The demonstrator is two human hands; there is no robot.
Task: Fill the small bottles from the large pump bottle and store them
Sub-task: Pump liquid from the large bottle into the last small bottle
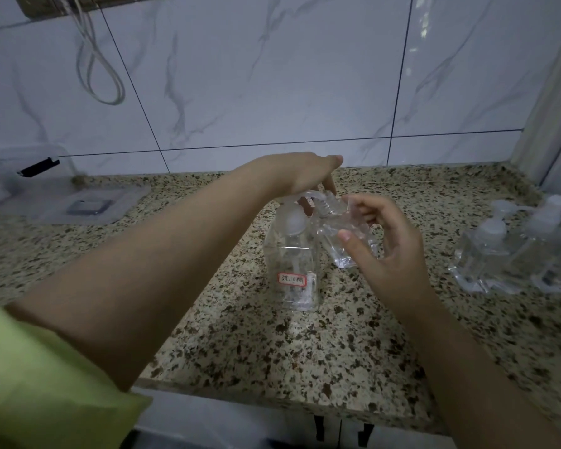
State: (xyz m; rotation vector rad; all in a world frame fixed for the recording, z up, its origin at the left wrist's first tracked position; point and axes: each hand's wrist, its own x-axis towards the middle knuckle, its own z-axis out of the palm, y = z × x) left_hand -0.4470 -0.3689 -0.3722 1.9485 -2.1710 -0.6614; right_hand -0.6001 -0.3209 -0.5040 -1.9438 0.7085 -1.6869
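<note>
A large clear pump bottle (pixel 293 264) with a red-framed label stands upright in the middle of the speckled counter. My left hand (pixel 305 175) rests on top of its white pump head, fingers pointing down over the nozzle. My right hand (pixel 387 241) holds a small clear bottle (pixel 344 228) tilted, its threaded open neck up against the pump's spout. Thumb and fingers curl round the small bottle's body.
Several small clear pump bottles (pixel 512 251) stand grouped at the right of the counter. A clear plastic storage box (pixel 30 186) and its flat lid (pixel 88 205) sit at the back left against the tiled wall. The counter's front edge (pixel 272 396) runs below my arms.
</note>
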